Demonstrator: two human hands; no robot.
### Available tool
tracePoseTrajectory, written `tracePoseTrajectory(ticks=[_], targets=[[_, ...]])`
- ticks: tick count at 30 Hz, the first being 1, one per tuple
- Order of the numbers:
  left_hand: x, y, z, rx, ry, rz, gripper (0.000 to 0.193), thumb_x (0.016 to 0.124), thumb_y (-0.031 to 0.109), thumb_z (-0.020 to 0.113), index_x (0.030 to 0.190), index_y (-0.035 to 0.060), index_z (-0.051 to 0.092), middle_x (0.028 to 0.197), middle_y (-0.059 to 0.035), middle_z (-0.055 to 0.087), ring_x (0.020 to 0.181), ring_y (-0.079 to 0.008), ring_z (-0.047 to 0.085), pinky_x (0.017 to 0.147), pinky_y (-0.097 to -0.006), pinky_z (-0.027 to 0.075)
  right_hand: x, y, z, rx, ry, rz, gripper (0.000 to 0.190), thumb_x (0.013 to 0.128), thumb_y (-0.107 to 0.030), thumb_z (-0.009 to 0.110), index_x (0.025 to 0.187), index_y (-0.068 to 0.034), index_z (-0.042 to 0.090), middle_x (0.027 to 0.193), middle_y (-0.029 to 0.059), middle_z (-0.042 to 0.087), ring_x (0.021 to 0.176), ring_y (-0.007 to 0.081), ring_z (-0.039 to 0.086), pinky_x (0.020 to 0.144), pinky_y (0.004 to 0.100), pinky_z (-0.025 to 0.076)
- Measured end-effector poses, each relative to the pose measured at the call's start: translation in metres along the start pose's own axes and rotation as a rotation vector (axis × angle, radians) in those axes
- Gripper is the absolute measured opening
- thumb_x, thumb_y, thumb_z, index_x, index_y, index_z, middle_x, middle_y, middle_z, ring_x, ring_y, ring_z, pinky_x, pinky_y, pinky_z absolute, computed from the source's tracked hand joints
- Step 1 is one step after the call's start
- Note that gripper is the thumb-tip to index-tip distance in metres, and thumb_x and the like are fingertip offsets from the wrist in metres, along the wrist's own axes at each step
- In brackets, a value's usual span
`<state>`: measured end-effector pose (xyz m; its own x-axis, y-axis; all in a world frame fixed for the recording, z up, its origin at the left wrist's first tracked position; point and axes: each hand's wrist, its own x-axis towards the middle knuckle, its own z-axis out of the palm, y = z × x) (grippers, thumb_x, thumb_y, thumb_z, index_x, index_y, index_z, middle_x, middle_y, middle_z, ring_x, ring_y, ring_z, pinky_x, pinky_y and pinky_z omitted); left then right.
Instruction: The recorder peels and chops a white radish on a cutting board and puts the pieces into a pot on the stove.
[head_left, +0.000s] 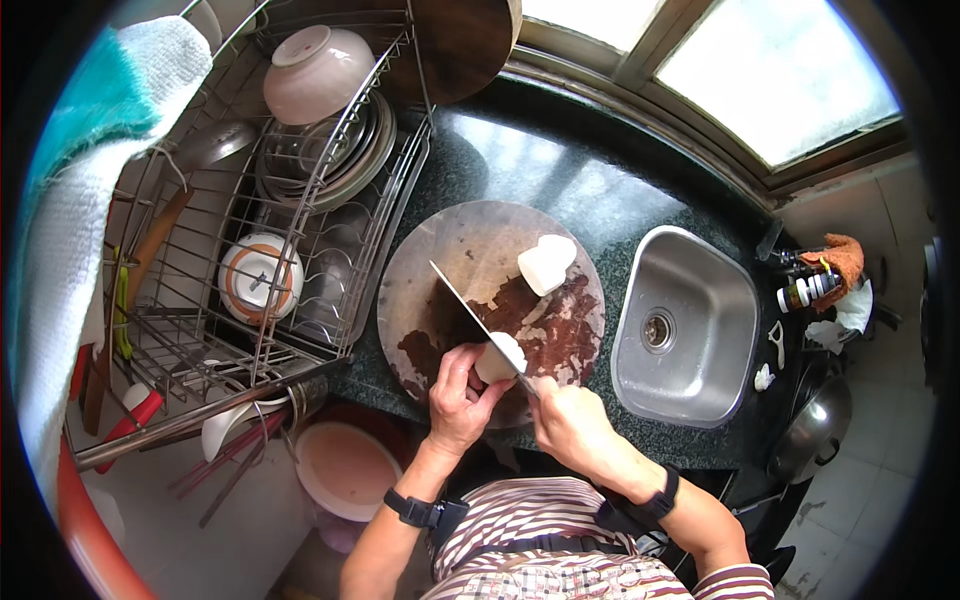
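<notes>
A round wooden cutting board (487, 225), wet and dark-stained in places, lies on the counter before me. Near its front edge, my left hand (459, 397) grips a peeled white vegetable piece (491, 366), which looks like radish. My right hand (571, 422) is closed around the handle of a kitchen knife (459, 295). Its blade, seen nearly edge-on, crosses over the held piece and points to the far left; how deep it sits in the piece cannot be told. More white vegetable chunks (541, 271) rest together at the board's right side.
Left of the board stands a wire dish rack (352, 300) with bowls and plates. A steel sink (697, 315) is set into the dark stone counter (517, 169) at right. Beyond it lie a peeler (776, 343) and a metal wok or lid (817, 431). A pink basin (349, 469) sits below.
</notes>
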<state>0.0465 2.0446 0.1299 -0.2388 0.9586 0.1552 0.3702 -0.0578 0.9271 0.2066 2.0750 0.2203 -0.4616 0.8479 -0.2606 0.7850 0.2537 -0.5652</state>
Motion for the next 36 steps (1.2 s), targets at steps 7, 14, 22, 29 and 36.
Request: tracePoseTrajectory(ticks=[7, 14, 22, 29, 36], targets=[[0.000, -0.004, -0.002, -0.028, 0.000, -0.024, 0.056, 0.067, 0.006, 0.084, 0.117, 0.0034, 0.060, 0.114, -0.0118, 0.060, 0.068, -0.0175, 0.061, 0.059, -0.0287, 0.053, 0.012, 0.000, 0.007, 0.025, 0.088, -0.024, 0.010, 0.089, -0.009, 0.059, 0.085, -0.002, 0.053, 0.058, 0.0222, 0.056, 0.056, 0.0418, 0.060, 0.052, 0.0491, 0.047], [-0.006, -0.002, -0.007, -0.087, 0.047, -0.006, 0.057, 0.070, 0.007, 0.084, 0.121, 0.0024, 0.059, 0.118, -0.0120, 0.058, 0.069, -0.0128, 0.059, 0.058, -0.0248, 0.054, -0.016, -0.019, -0.025, 0.070, 0.105, -0.065, 0.009, 0.089, -0.008, 0.059, 0.089, -0.002, 0.053, 0.054, 0.0189, 0.057, 0.052, 0.0382, 0.061, 0.049, 0.0474, 0.048], [-0.012, -0.015, -0.004, -0.095, 0.062, 0.050, 0.048, 0.071, 0.001, 0.082, 0.115, 0.0008, 0.061, 0.113, -0.0123, 0.059, 0.070, -0.0124, 0.060, 0.058, -0.0250, 0.055, -0.031, -0.022, -0.021, 0.064, 0.048, -0.052, 0.012, 0.090, -0.009, 0.060, 0.084, -0.003, 0.052, 0.054, 0.0184, 0.056, 0.053, 0.0378, 0.062, 0.049, 0.0458, 0.049], [-0.009, -0.010, -0.006, -0.070, 0.047, 0.063, 0.046, 0.070, -0.005, 0.079, 0.112, -0.0006, 0.061, 0.110, -0.0121, 0.060, 0.071, -0.0144, 0.061, 0.060, -0.0265, 0.057, -0.033, -0.020, -0.019, 0.016, -0.022, -0.043, 0.016, 0.090, -0.009, 0.060, 0.080, -0.001, 0.050, 0.052, 0.0193, 0.055, 0.051, 0.0388, 0.061, 0.047, 0.0463, 0.048], [-0.007, -0.009, -0.008, -0.088, 0.040, 0.039, 0.047, 0.069, -0.008, 0.078, 0.112, -0.0007, 0.060, 0.109, -0.0116, 0.059, 0.074, -0.0149, 0.062, 0.061, -0.0265, 0.058, -0.013, -0.026, -0.008, -0.029, -0.060, -0.006, 0.015, 0.085, -0.007, 0.060, 0.078, 0.000, 0.050, 0.054, 0.0204, 0.057, 0.052, 0.0398, 0.062, 0.048, 0.0477, 0.049]])
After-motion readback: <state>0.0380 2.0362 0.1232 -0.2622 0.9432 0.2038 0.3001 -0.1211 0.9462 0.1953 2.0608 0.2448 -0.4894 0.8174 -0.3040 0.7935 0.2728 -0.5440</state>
